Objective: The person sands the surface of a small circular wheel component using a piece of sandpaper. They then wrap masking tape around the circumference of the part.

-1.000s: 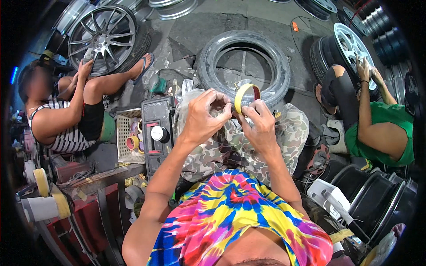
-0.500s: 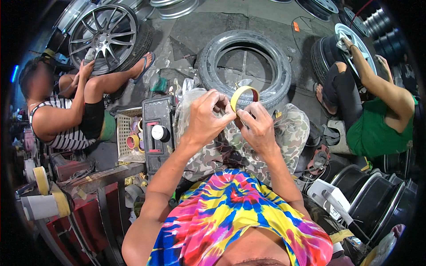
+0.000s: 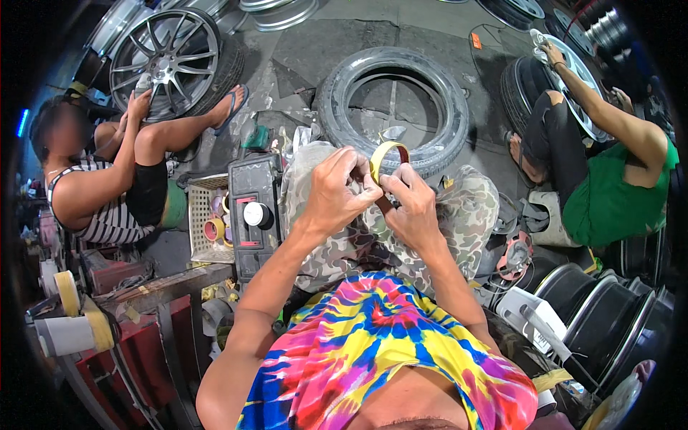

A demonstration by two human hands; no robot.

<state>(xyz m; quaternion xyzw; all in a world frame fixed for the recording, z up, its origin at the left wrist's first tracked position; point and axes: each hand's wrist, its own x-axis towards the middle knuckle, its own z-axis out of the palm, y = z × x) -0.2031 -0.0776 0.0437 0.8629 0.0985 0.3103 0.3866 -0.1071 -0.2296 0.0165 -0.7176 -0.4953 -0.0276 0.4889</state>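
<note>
A roll of yellow masking tape (image 3: pixel 377 160) is held up over my lap, its reddish inner core showing on the right side. My left hand (image 3: pixel 338 188) is closed, thumb and fingertips pinched at the roll's left lower edge. On the other side, my right hand (image 3: pixel 411 208) is also closed on the roll, with its thumb and forefinger meeting the lower rim near the left fingertips. Whether a loose tape end sits between the fingers cannot be made out. Beneath both hands are my camouflage trousers (image 3: pixel 459 215).
A bare tyre (image 3: pixel 333 107) lies on the floor ahead. To the left stand a dark toolbox (image 3: pixel 252 183) and a cream basket (image 3: pixel 204 244) with tape rolls. Co-workers sit at both sides, each at a wheel (image 3: pixel 168 64). Black rims (image 3: pixel 598 322) are stacked at lower right.
The tape roll has tilted and shifted slightly left, with my right hand moving left along with it. At right, the co-worker's hand with a cloth has moved up the wheel's rim.
</note>
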